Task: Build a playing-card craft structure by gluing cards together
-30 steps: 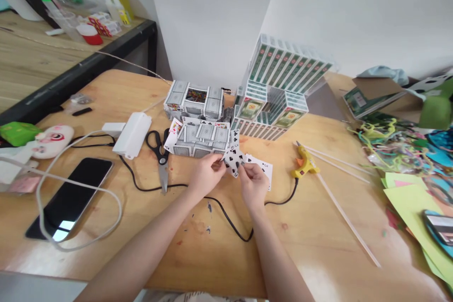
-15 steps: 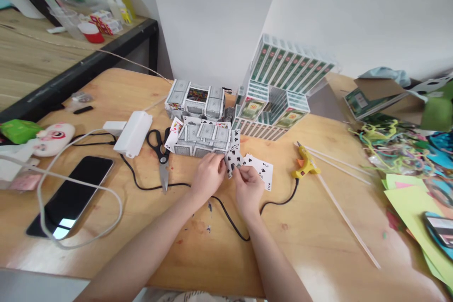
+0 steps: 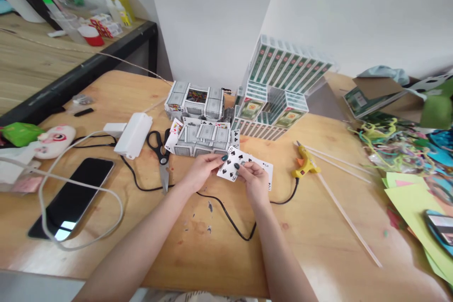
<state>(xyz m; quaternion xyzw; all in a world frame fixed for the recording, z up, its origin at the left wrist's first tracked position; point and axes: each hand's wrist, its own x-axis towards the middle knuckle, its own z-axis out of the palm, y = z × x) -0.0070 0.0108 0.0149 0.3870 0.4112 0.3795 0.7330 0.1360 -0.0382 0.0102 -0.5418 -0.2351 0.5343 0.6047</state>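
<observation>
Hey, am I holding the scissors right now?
No, the scissors lie on the table, while the left hand and right hand hold a playing card.

- The playing card, a six of spades, has turned: half a second ago it looked narrow and steeply tilted, and now it shows a broader face, slanting to the right.
- The left hand has drawn a little to the left, and its dark-nailed thumb now shows at the card's left edge.
- The right hand has risen slightly, hiding more of the loose cards.
- The left forearm now covers more of the black cable near the scissors.
</observation>
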